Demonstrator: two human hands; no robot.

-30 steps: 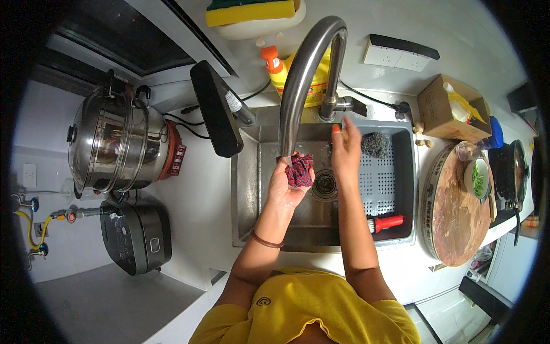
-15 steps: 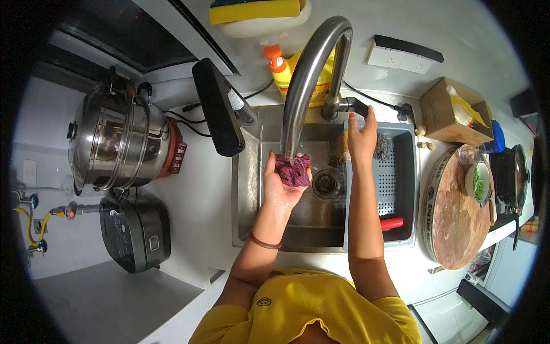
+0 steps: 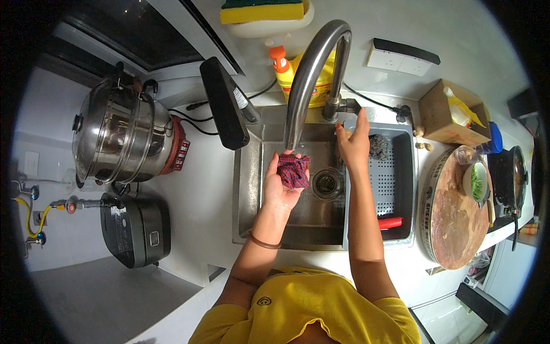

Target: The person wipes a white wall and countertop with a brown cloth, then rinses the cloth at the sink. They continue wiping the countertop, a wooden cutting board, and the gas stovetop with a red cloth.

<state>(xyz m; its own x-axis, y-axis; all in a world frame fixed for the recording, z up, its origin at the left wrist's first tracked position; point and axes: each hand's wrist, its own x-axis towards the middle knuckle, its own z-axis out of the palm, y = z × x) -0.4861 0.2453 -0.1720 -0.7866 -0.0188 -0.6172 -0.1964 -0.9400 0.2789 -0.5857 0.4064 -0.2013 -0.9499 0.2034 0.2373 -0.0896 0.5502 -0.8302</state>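
A crumpled red-and-blue plaid cloth (image 3: 293, 171) rests in my left hand (image 3: 279, 192), which cups it palm up with the fingers curled round its edge. The spout of the curved metal faucet (image 3: 299, 86) ends just above the cloth, and no clear stream shows there. My right hand (image 3: 355, 143) is raised beside the faucet's side lever (image 3: 350, 105), thumb and fingers apart and nothing held. Its fingertips are at the lever's end; whether they touch it I cannot tell. Both hands are over the steel sink (image 3: 252, 229).
A grey perforated basket (image 3: 408, 189) in the sink's right side holds a scrubber (image 3: 378, 147) and a red-handled tool (image 3: 391, 223). A round chopping board (image 3: 452, 223) with a bowl of greens (image 3: 476, 182) stands right; a steamer pot (image 3: 117, 135) and a rice cooker (image 3: 134, 232) stand left.
The thin water stream that fell on the cloth no longer shows. My right hand has shifted slightly left and down at the lever. My left hand still holds the cloth under the spout.
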